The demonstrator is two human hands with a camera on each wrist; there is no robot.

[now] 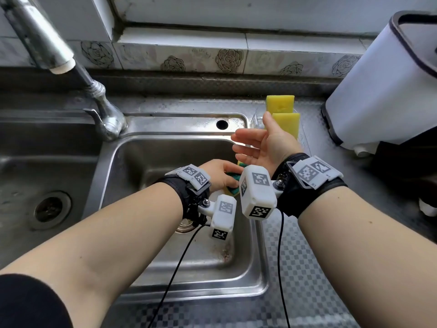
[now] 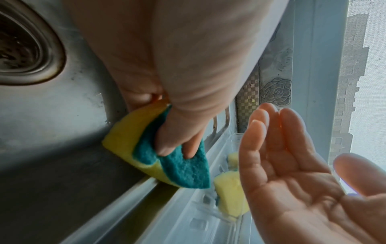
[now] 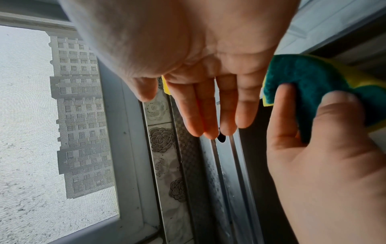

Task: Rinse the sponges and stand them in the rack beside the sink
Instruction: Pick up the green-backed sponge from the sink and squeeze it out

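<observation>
A steel sink is set below a tiled window ledge. Over its right rim a yellow-and-green sponge is squeezed in the left hand — probably wrung before racking. The right hand is held flat, fingers released, beside the rack, where two sponges are stood on edge — to drain, presumably.

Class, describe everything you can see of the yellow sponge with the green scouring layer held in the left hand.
The yellow sponge with the green scouring layer is soft yellow foam faced with a rough teal-green pad. The left hand grips it, fingertips pressing into the green face so that it bends. It is held low at the right side of the steel sink basin, near the rim; contact with the wall is unclear.
</observation>
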